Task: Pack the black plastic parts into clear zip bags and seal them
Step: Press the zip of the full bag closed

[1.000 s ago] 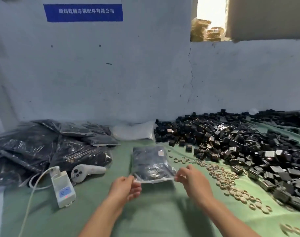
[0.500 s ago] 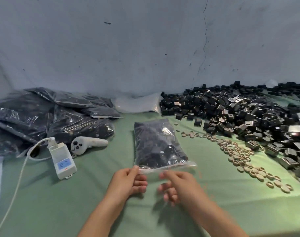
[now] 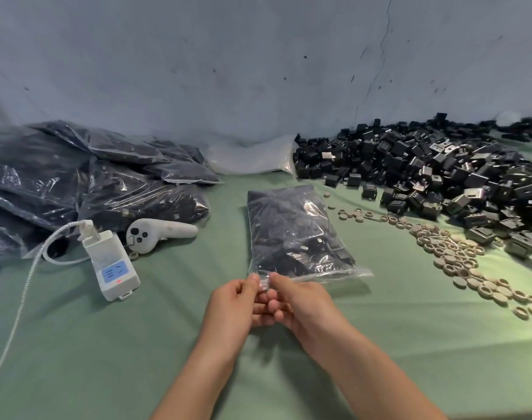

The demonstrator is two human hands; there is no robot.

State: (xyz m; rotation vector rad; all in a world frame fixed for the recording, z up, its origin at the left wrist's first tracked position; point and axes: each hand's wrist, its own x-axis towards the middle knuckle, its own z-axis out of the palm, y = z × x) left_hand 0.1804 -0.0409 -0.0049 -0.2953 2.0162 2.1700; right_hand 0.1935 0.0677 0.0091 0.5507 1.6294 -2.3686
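A clear zip bag full of black plastic parts lies flat on the green cloth in the middle, its zip edge toward me. My left hand and my right hand sit side by side at the left end of that edge, both pinching the zip strip between thumb and fingers. The right end of the strip sticks out free past the bag. A big heap of loose black plastic parts covers the table at the right.
Several filled, sealed bags are piled at the left. A white power strip with its cable and a white handheld controller lie in front of them. Beige rings are strewn at the right. Empty clear bags rest against the wall.
My right hand has slid left along the zip edge from the bag's right corner to meet my left hand. The view has tilted down and moved closer.
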